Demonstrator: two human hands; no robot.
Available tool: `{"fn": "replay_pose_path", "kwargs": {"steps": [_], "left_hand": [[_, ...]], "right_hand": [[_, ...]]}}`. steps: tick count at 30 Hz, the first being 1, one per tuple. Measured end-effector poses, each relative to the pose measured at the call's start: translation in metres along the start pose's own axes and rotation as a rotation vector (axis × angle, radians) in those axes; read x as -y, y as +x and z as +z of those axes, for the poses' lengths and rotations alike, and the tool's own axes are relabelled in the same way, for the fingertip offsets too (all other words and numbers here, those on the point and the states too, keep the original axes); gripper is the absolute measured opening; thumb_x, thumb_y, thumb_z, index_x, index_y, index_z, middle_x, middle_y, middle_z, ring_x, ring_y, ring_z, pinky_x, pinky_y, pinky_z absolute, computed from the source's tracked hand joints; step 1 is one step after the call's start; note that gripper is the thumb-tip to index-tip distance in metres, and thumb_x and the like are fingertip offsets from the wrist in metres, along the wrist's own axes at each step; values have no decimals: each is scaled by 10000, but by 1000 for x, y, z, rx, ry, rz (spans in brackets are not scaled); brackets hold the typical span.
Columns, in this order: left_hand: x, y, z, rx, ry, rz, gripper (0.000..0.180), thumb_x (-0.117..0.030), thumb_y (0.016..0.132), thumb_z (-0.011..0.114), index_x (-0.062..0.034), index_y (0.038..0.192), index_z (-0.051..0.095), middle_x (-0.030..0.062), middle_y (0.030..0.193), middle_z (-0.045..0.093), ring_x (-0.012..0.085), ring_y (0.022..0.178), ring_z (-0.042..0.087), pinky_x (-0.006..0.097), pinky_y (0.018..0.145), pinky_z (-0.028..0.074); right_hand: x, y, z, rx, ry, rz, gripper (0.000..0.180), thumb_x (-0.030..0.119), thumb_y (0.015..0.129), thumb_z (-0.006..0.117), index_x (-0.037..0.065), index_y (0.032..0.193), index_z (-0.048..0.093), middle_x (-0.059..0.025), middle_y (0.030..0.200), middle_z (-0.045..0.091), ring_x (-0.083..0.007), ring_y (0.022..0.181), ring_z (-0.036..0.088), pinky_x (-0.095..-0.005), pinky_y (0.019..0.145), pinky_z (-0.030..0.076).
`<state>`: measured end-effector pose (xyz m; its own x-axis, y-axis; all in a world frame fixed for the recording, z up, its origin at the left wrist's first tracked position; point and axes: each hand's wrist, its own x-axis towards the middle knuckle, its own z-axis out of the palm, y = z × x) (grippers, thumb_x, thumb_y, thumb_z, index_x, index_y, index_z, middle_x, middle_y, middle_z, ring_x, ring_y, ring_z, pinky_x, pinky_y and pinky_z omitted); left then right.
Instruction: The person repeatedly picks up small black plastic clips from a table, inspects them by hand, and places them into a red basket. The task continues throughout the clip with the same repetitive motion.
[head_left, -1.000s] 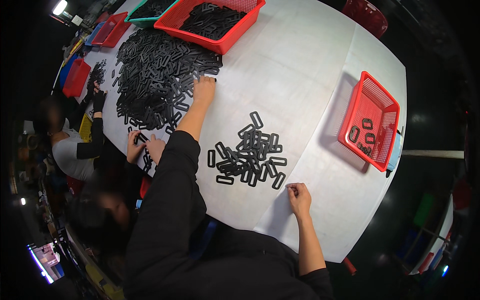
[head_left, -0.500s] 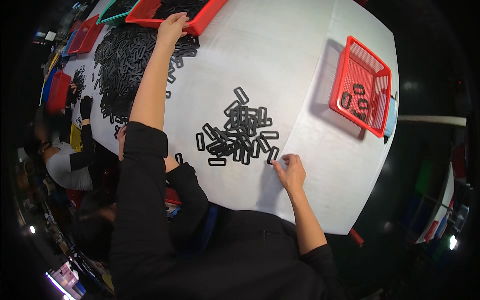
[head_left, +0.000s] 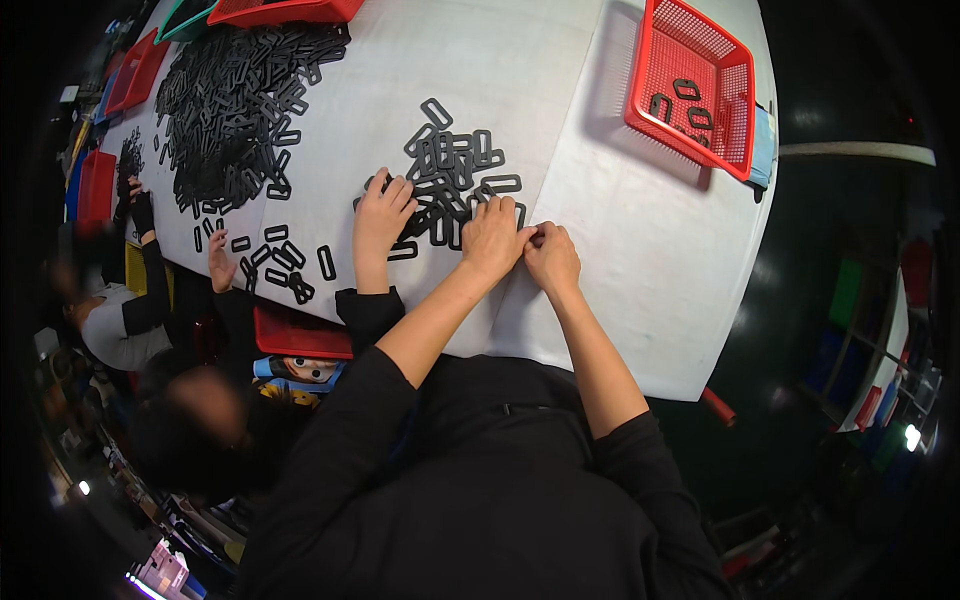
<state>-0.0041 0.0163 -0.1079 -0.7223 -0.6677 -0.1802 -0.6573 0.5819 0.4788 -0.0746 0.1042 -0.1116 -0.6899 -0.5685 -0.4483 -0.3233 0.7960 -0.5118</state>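
Note:
A pile of black rectangular rings (head_left: 445, 160) lies on the white table in front of me. My left hand (head_left: 490, 242) is over its near right edge, with the fingers bent down among the rings and the thumb reaching toward my right hand. Just beside it, my right hand (head_left: 553, 260) has thumb and fingertips pinched together, almost touching the left thumb. Whatever sits between the fingers of either hand is hidden. At the pile's left side rests a co-worker's hand (head_left: 378, 225), and that person's other hand (head_left: 220, 262) is raised farther left.
A red perforated basket (head_left: 640, 115) holding several black rings stands at the right. A large heap of black rings (head_left: 225, 110) covers the far left, below a red bin (head_left: 285, 14). Loose rings (head_left: 285, 255) lie near the co-worker, and a red tray (head_left: 300, 335) sits at the near edge.
My left hand has come back from the far red bin to the pile. My right hand's fingers have closed. A co-worker's hand has moved onto the pile's left side. The view has shifted.

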Motion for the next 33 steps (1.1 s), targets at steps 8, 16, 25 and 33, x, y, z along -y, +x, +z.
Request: {"fn": "replay_pose_path", "kwargs": {"steps": [8,16,25,33], "left_hand": [[-25,-23,31,-27,161,140,358,-190,780,603,-17,1053,448,106,978,467,278,941,477,349,706,494],[-14,-21,38,-209,219,277,201,-27,737,542,6,933,508,111,882,548,277,848,541,326,636,508],[-63,-48,-65,436,-1204,-289,278,-44,869,495,70,1122,503,111,952,624,134,809,626,231,696,538],[-75,-67,-97,442,-1218,-263,288,-30,872,495,61,1145,495,123,979,622,134,827,626,227,704,534]], "right_hand": [[-48,-14,-13,70,201,1,299,184,751,616,80,1031,597,-109,958,577,-261,878,577,-372,753,464],[-73,-26,-49,25,298,-26,261,156,788,604,31,1017,603,-120,935,605,-207,822,598,-319,739,479],[-29,-55,-102,102,967,-7,317,258,880,538,4,1065,584,-95,891,622,-144,752,604,-259,639,471],[-17,-76,-126,227,1103,-62,274,249,896,521,9,978,626,-62,812,620,-123,718,582,-233,631,454]]}}
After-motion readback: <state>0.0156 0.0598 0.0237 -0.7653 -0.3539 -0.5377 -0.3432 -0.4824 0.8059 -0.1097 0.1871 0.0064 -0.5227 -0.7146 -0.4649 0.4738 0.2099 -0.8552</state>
